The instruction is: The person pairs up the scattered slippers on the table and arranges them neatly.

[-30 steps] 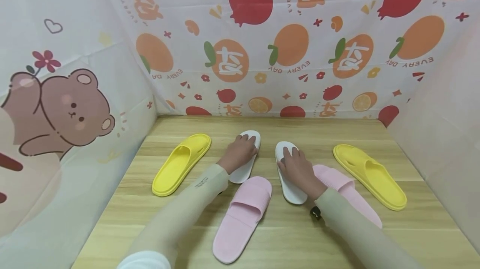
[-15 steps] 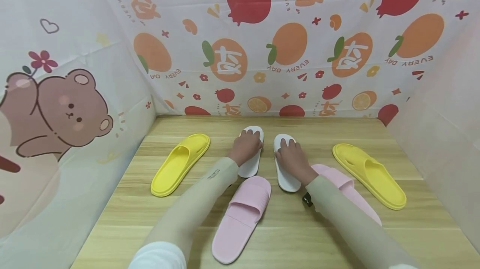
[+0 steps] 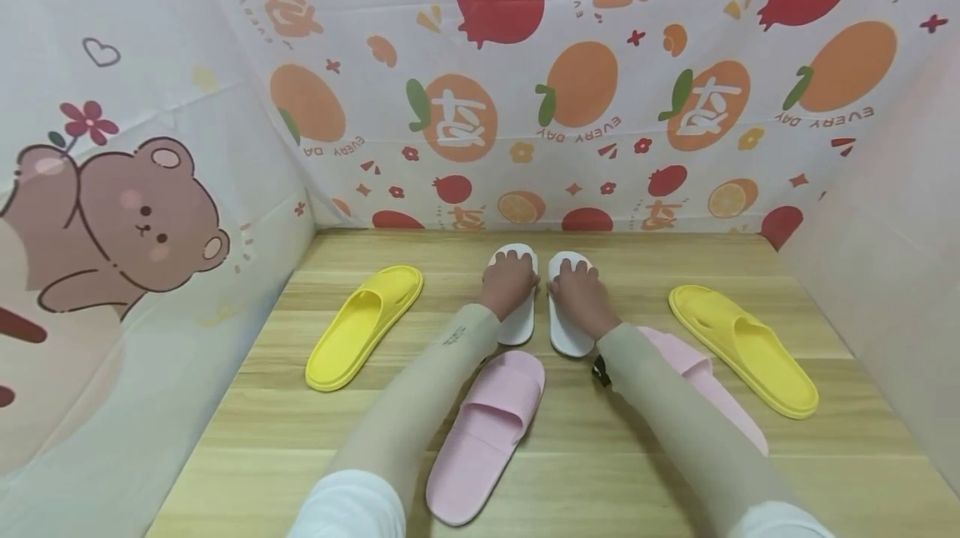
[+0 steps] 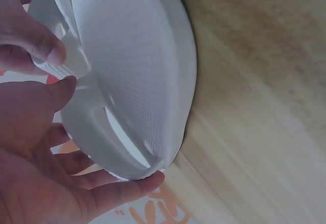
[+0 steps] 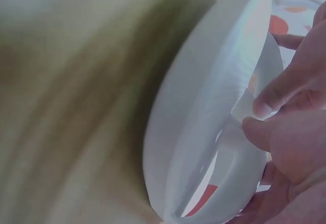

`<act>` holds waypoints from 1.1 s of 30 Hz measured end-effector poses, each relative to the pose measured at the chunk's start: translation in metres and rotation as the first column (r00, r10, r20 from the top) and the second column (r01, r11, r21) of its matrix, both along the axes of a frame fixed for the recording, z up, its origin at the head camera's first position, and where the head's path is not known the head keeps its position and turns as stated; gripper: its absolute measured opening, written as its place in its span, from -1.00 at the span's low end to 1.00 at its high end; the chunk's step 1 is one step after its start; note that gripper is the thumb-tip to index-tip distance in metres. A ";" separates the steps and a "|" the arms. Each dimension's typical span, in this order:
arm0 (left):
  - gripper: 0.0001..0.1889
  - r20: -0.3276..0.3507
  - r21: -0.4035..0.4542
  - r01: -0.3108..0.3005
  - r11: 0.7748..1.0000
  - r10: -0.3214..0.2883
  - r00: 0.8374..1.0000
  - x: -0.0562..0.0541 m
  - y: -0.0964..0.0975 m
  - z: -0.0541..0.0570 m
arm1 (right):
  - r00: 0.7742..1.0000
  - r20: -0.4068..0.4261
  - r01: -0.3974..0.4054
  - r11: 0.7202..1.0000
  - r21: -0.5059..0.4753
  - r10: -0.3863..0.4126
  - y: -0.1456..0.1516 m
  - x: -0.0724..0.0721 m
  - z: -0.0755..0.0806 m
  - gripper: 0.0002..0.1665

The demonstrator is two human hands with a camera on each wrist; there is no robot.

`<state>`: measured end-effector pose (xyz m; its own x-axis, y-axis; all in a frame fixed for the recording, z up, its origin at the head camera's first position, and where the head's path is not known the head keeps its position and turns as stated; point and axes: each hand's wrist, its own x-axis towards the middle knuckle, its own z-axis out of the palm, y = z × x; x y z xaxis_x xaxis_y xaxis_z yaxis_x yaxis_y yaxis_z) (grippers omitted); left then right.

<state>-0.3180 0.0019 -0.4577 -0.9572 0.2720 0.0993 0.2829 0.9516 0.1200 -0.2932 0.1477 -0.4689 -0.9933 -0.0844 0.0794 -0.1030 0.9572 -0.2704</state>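
Note:
Two white slippers stand close together near the back wall in the head view, toes away from me. My left hand [image 3: 510, 278] holds the left white slipper [image 3: 517, 327] over its strap. My right hand [image 3: 583, 295] grips the right white slipper [image 3: 567, 338] in the same way. Thumb and fingers straddle the strap in the left wrist view, where the ribbed footbed of the left slipper [image 4: 127, 56] shows. In the right wrist view the thumb lies at the inner side of the right slipper [image 5: 198, 107]. The hands hide most of both straps.
A pink slipper [image 3: 483, 438] lies in front of the left white one; another pink slipper [image 3: 716, 396] is partly behind my right forearm. Yellow slippers lie left [image 3: 363, 328] and right [image 3: 742, 351] on the wooden surface [image 3: 600, 471]. A fruit-print cloth [image 3: 517, 105] hangs behind.
Both hands have slid the white slippers away from me toward the back wall and nearer each other. The pink and yellow slippers have stayed put.

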 end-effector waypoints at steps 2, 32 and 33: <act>-0.60 -0.003 0.000 -0.008 1.000 0.008 1.000 -0.001 0.003 -0.001 | 1.000 0.012 0.004 1.000 -0.005 -0.004 0.000 -0.005 0.000 -0.40; -0.55 -0.003 0.026 -0.101 0.995 0.101 0.995 -0.044 0.031 -0.017 | 0.991 0.134 0.004 0.993 -0.115 0.012 0.010 -0.073 0.008 -0.44; -0.55 -0.001 0.029 -0.100 0.995 0.100 0.995 -0.045 0.031 -0.018 | 0.990 0.142 -0.001 0.994 -0.111 0.016 0.010 -0.074 0.008 -0.42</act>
<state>-0.3634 0.0329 -0.4754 -0.9792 0.1718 0.1079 0.1866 0.9714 0.1470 -0.3670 0.1578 -0.4610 -0.9944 -0.0915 -0.0534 -0.0638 0.9198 -0.3872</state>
